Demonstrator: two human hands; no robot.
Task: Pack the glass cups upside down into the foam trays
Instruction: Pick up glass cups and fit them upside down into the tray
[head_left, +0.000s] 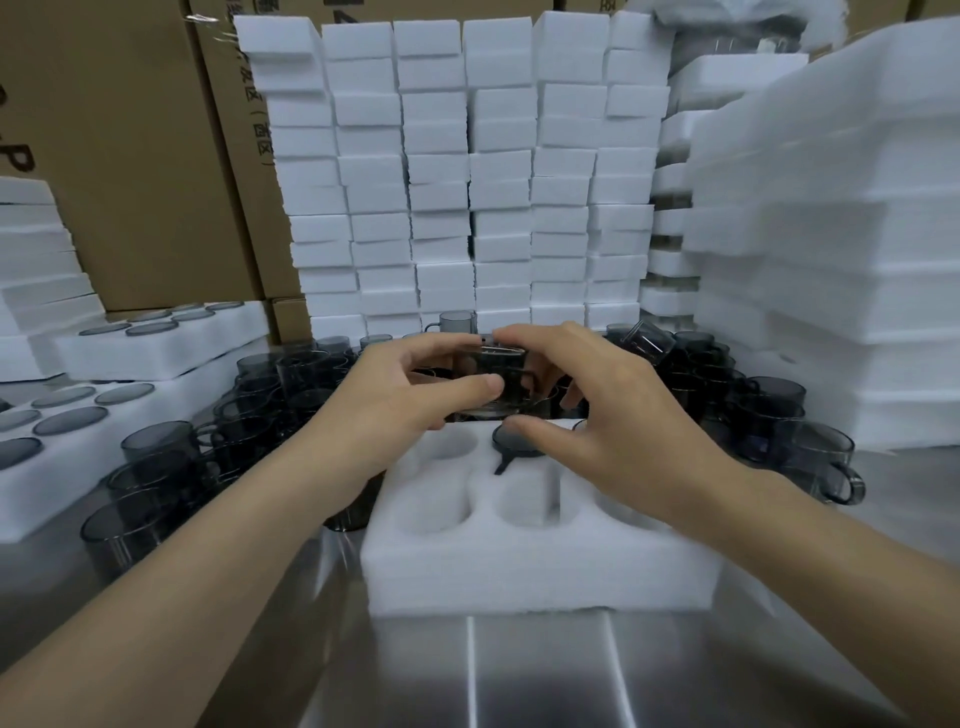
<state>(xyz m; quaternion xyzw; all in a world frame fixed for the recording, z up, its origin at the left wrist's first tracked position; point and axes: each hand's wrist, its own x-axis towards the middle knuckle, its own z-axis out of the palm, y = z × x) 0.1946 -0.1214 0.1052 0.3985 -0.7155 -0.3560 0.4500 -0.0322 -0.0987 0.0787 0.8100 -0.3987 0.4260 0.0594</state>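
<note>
A white foam tray (535, 561) with several round pockets lies on the steel table in front of me. One smoked glass cup (511, 439) sits upside down in its back middle pocket, handle toward me. Above the tray's far edge both hands hold another smoked glass cup (496, 374). My left hand (410, 392) grips it with fingers over the top and thumb in front. My right hand (597, 400) curls over it from the right, its thumb close above the seated cup.
Many loose smoked cups (270, 384) crowd the table behind and beside the tray. Filled foam trays (156, 348) lie at the left. Tall stacks of foam blocks (467, 182) stand behind, more foam (831, 234) at the right, cardboard boxes (130, 156) at the back left.
</note>
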